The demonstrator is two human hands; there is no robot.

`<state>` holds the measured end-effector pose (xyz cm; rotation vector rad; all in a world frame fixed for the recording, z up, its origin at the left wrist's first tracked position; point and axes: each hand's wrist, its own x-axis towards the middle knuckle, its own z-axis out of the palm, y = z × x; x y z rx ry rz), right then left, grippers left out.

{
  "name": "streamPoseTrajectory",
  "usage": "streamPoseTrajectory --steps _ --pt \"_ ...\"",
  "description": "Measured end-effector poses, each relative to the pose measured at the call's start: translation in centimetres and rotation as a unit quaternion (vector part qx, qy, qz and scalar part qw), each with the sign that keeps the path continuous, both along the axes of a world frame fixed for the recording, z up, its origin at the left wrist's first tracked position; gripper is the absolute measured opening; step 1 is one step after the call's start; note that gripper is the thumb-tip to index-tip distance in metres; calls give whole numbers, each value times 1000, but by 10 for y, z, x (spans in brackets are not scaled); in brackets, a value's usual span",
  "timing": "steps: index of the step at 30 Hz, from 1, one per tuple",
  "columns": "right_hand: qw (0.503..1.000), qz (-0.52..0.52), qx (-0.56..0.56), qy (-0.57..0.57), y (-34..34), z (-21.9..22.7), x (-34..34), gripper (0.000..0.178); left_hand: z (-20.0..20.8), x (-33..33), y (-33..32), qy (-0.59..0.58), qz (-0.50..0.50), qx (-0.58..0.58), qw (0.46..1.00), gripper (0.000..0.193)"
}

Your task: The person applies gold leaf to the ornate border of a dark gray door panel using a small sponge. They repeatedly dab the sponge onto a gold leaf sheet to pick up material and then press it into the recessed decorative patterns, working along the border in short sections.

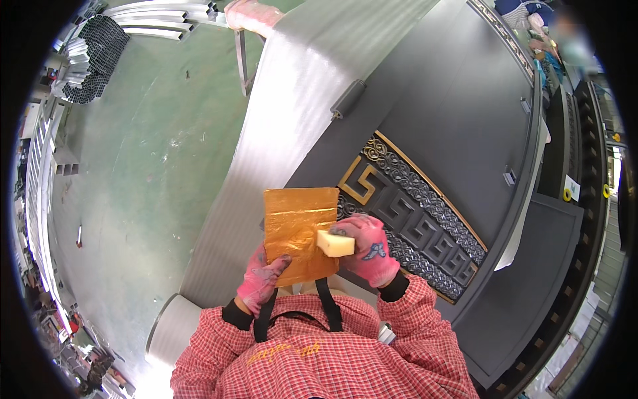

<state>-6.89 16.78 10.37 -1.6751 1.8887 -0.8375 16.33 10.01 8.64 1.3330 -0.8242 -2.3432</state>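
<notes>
Both of my hands wear pink gloves. My left hand (261,279) grips the lower left edge of a flat gold-coloured board (299,219), its thumb lying on the face. In my right hand (371,249) is a pale yellow sponge (335,244), pinched between thumb and fingers, its left end at the gold surface. Whether the sponge presses on it I cannot tell. Beyond my hands lies a dark grey panel (445,100) with a raised ornamental band (415,223). One key-shaped part (359,181) of the band and its thin border strips are gold; the rest is dark.
A small grey roller (348,99) lies at the panel's left edge, beside white foam sheeting (279,113). More dark panels (525,279) stand at the right. Metal tubes (100,53) are stacked at the far left on the green floor (153,133). Another person is at the upper right.
</notes>
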Motion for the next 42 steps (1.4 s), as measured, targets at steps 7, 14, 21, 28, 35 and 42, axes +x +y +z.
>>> streamPoseTrajectory --steps 7,14,21,28,35,42 --pt "928 -329 -13 -175 24 -83 -76 26 -18 34 8 -5 26 -62 998 44" --pt "944 -314 35 -99 -2 -144 -120 29 -23 38 18 10 38 -89 995 44" --pt "932 -334 122 -74 -5 -141 -124 36 -26 36 22 -19 42 -70 996 42" --pt "925 -352 128 -60 11 -124 -127 33 -26 26 23 -24 52 -64 996 39" --pt "915 -366 148 -80 24 -114 -128 34 -27 26 25 -7 20 -76 997 50" --pt "907 -389 66 -146 53 -145 -142 28 -17 14 25 -42 7 -62 997 41"
